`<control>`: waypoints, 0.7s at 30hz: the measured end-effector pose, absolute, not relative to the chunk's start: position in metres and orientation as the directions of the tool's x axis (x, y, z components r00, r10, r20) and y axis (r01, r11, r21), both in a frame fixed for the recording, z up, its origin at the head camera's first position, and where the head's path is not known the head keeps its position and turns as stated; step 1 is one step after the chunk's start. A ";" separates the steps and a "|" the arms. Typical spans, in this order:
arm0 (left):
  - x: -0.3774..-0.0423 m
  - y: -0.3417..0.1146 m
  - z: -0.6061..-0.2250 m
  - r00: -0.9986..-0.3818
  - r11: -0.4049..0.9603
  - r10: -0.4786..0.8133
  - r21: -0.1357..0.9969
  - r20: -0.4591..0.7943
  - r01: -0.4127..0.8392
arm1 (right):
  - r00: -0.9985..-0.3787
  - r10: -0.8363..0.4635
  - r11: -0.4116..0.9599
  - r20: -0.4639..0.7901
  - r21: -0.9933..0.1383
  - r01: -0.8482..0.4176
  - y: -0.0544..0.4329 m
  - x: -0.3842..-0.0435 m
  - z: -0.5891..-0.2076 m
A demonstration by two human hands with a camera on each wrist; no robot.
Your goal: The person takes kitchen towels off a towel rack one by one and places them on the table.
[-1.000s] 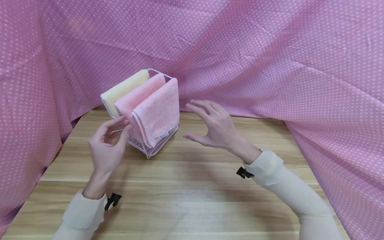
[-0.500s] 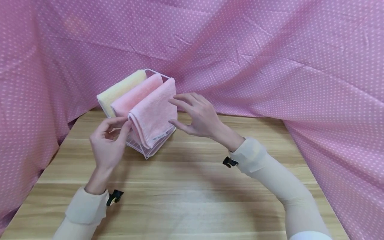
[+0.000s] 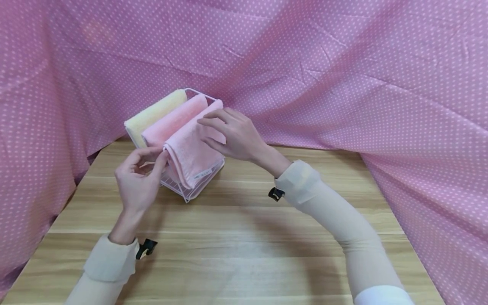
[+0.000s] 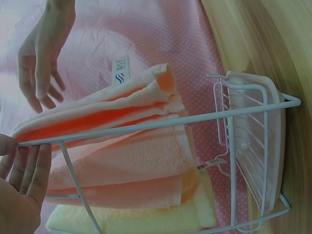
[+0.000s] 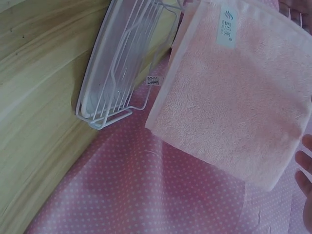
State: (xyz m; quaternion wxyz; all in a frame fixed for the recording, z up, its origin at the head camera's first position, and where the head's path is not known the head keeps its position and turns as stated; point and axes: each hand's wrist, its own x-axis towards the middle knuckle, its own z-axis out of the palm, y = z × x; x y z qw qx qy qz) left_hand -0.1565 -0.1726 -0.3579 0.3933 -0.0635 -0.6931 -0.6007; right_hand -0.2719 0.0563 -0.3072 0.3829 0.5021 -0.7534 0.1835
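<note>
A white wire towel rack (image 3: 187,195) stands at the left with folded towels draped over its top bars. Nearest to me hangs a light pink towel (image 3: 194,154) with a small label; behind it are a pink towel (image 3: 173,120) and a pale yellow towel (image 3: 154,111). My left hand (image 3: 137,182) pinches the near top corner of the rack frame, right beside the light pink towel's edge, as the left wrist view shows. My right hand (image 3: 238,134), fingers loosely bent, hovers in front of that towel's upper right part. In the left wrist view a gap separates the right hand (image 4: 41,68) from the towel.
A shallow tray (image 4: 256,141) forms the rack's base on the wooden table (image 3: 244,254). Pink dotted cloth (image 3: 305,76) hangs behind the table and along both sides. Black buckles (image 3: 276,194) sit at both sleeve cuffs.
My right hand has moved left from beside the rack to in front of the light pink towel. My left hand has come up to the rack's corner and its fingertips have closed there.
</note>
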 end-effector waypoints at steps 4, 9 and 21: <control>-0.156 -0.172 -0.359 -0.684 0.279 -0.394 0.789 0.614 0.548 | -0.197 -0.603 0.427 0.773 0.105 -0.898 0.048 -0.277 -0.305; -0.155 -0.171 -0.358 -0.691 0.278 -0.398 0.797 0.603 0.536 | -0.199 -0.632 0.398 0.749 0.093 -0.913 0.041 -0.282 -0.300; -0.152 -0.170 -0.357 -0.696 0.295 -0.404 0.805 0.593 0.515 | -0.249 -0.787 0.368 0.565 0.105 -0.924 0.033 -0.291 -0.290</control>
